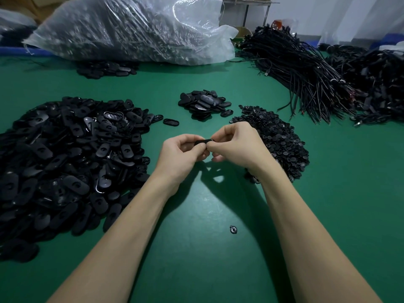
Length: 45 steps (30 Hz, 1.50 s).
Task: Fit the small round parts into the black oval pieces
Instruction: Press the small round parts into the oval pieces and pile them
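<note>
Green felt covers the counter (207,215), above which both hands meet: the left hand (181,154) and right hand (234,145) each pinch an end of one black oval plastic piece (203,142) held between them. A large heap of black oval pieces (65,158) lies left, a pile of small round black parts (277,136) right, one stray round part (233,229) nearer
</note>
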Tool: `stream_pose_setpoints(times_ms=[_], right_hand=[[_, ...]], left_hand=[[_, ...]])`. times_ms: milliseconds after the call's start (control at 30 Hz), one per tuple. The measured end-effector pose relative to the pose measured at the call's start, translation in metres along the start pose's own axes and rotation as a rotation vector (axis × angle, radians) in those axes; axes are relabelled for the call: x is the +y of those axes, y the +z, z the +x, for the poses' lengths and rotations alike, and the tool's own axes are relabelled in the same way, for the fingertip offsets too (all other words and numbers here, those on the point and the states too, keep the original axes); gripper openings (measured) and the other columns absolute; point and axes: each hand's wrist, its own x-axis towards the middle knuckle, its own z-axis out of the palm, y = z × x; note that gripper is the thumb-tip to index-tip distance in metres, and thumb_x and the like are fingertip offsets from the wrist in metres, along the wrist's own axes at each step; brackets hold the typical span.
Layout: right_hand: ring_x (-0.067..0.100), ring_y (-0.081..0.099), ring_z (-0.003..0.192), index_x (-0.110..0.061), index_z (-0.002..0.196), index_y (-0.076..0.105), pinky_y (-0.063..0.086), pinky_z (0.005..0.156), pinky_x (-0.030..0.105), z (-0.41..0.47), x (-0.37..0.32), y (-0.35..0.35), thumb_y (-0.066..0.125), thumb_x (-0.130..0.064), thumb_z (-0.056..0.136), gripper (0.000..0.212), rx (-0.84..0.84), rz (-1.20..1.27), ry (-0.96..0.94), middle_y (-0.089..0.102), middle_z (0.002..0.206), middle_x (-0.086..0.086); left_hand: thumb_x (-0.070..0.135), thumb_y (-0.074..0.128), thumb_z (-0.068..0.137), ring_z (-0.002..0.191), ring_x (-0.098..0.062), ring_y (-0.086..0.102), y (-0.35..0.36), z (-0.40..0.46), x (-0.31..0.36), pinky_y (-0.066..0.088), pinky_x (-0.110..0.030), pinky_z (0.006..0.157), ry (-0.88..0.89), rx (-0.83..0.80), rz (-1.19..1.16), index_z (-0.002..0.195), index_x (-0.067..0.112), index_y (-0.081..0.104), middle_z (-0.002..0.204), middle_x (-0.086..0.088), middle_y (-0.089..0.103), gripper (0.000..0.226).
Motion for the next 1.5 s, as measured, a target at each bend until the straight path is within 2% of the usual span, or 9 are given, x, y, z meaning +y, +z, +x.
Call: stream_pose_setpoints(times_ms=[100, 233, 367, 567, 800, 1167, 1300, 1433, 1500], right_hand=[[0.017, 0.074, 0.065, -0.007, 0.094, 0.071, 0.064, 0.067, 0.029, -0.002, 0.004, -0.004, 0.074, -0.001, 0.089, 0.008, -0.091, 0.109, -0.055, 0.074, 0.074, 0.006], [0.02, 0.075, 0.066, -0.018, 0.103, 0.075, 0.061, 0.062, 0.026, 0.001, 0.006, -0.01, 0.075, -0.002, 0.089, 0.021, -0.109, -0.056, -0.225, 0.077, 0.083, 0.004], [0.0, 0.066, 0.057, -0.024, 0.103, 0.079, 0.048, 0.059, 0.011, 0.01, 0.012, -0.011, 0.078, -0.013, 0.085, 0.021, 0.006, -0.259, -0.303, 0.076, 0.078, -0.007], [0.007, 0.07, 0.077, -0.035, 0.104, 0.077, 0.058, 0.079, 0.032, 0.045, 0.01, -0.005, 0.078, -0.037, 0.086, 0.018, 0.27, -0.278, -0.213, 0.072, 0.092, -0.015], [0.019, 0.07, 0.102, -0.028, 0.106, 0.078, 0.058, 0.092, 0.038, 0.127, -0.028, 0.005, 0.077, -0.035, 0.087, 0.021, 0.305, -0.295, -0.071, 0.076, 0.109, -0.003], [0.017, 0.07, 0.097, -0.025, 0.101, 0.079, 0.059, 0.09, 0.038, 0.13, -0.017, 0.007, 0.066, -0.031, 0.089, 0.019, 0.37, -0.241, -0.072, 0.076, 0.101, -0.004], [0.011, 0.07, 0.088, -0.025, 0.095, 0.08, 0.059, 0.085, 0.032, 0.097, -0.005, 0.012, 0.065, -0.027, 0.09, 0.016, 0.264, -0.257, -0.166, 0.075, 0.088, -0.008], [0.002, 0.052, 0.045, -0.02, 0.094, 0.079, 0.042, 0.045, 0.017, 0.069, -0.011, 0.011, 0.069, -0.035, 0.093, 0.018, -0.16, -0.317, 0.009, 0.066, 0.056, -0.014], [0.004, 0.042, 0.036, -0.018, 0.092, 0.077, 0.034, 0.039, 0.016, 0.063, -0.017, 0.009, 0.068, -0.037, 0.095, 0.021, -0.243, -0.283, 0.047, 0.06, 0.05, -0.01]], left_hand=[[0.004, 0.072, 0.09, 0.077, -0.015, 0.073, 0.001, 0.0, 0.0, 0.059, -0.024, 0.077, -0.007, 0.011, -0.027, 0.094, 0.011, 0.072, 0.079, -0.004, 0.077, 0.009], [0.004, 0.071, 0.091, 0.077, -0.014, 0.074, 0.003, 0.001, 0.001, 0.057, -0.02, 0.072, -0.067, 0.047, -0.157, 0.103, 0.008, 0.069, 0.08, -0.007, 0.078, 0.013], [0.007, 0.067, 0.095, 0.09, -0.023, 0.076, 0.002, 0.002, 0.004, 0.058, -0.021, 0.075, -0.097, 0.027, -0.253, 0.114, 0.008, 0.063, 0.093, -0.014, 0.078, 0.02], [0.009, 0.067, 0.095, 0.091, -0.023, 0.076, 0.003, 0.003, 0.007, 0.059, -0.023, 0.075, -0.134, 0.045, -0.294, 0.113, 0.005, 0.062, 0.102, -0.013, 0.076, 0.019], [0.01, 0.064, 0.097, 0.089, -0.02, 0.076, 0.003, 0.001, 0.008, 0.061, -0.025, 0.08, -0.139, 0.023, -0.258, 0.108, 0.005, 0.063, 0.102, -0.013, 0.075, 0.012], [0.011, 0.062, 0.099, 0.085, -0.018, 0.076, 0.003, 0.002, 0.009, 0.06, -0.024, 0.08, -0.156, 0.014, -0.245, 0.108, 0.003, 0.063, 0.103, -0.014, 0.074, 0.012], [0.01, 0.062, 0.098, 0.085, -0.018, 0.076, 0.004, 0.003, 0.007, 0.06, -0.023, 0.077, -0.15, 0.015, -0.24, 0.104, 0.004, 0.064, 0.098, -0.012, 0.075, 0.009], [0.01, 0.064, 0.097, 0.087, -0.018, 0.076, 0.002, 0.004, 0.006, 0.058, -0.021, 0.075, -0.153, -0.007, -0.262, 0.104, 0.004, 0.064, 0.092, -0.007, 0.078, 0.01], [0.011, 0.064, 0.097, 0.088, -0.018, 0.076, 0.002, 0.004, 0.005, 0.057, -0.022, 0.077, -0.152, -0.028, -0.263, 0.105, 0.004, 0.064, 0.09, -0.007, 0.078, 0.01]])
